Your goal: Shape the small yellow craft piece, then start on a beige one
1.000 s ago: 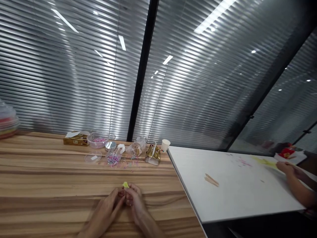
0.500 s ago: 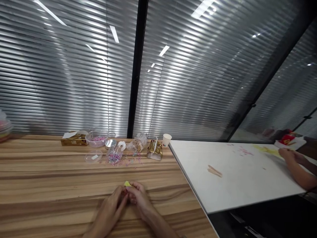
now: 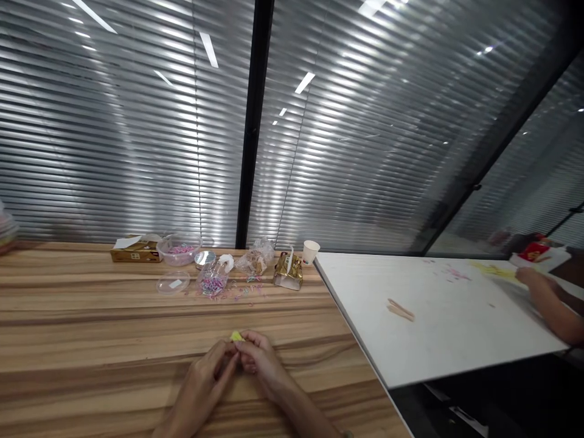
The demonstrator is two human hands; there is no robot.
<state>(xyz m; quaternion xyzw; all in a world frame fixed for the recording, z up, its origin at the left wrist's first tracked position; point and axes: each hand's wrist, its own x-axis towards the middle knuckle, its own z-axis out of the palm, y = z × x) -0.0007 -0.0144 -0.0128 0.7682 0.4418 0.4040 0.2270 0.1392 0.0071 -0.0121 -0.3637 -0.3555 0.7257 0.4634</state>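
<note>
My left hand (image 3: pixel 211 374) and my right hand (image 3: pixel 260 364) meet fingertip to fingertip low over the wooden table (image 3: pixel 91 328). Together they pinch a small yellow piece (image 3: pixel 236 336), which sticks up between the fingers; most of it is hidden. Farther back on the wood lie a tipped clear jar of pink and purple bits (image 3: pixel 211 283), with several bits spilled beside it, a clear bowl of pink bits (image 3: pixel 179 250) and a clear lid (image 3: pixel 172 282).
A cardboard box (image 3: pixel 135 251), a crumpled clear bag (image 3: pixel 256 260), a gold foil bag (image 3: pixel 288 271) and a paper cup (image 3: pixel 311 251) stand near the blinds. A white table (image 3: pixel 447 328) adjoins at the right, with wooden sticks (image 3: pixel 400 309); another person's arm (image 3: pixel 550 305) rests there.
My hands stay together on the yellow piece, fingers shifting slightly. The view has drifted a little right and down. The other person's arm has moved slightly to the right.
</note>
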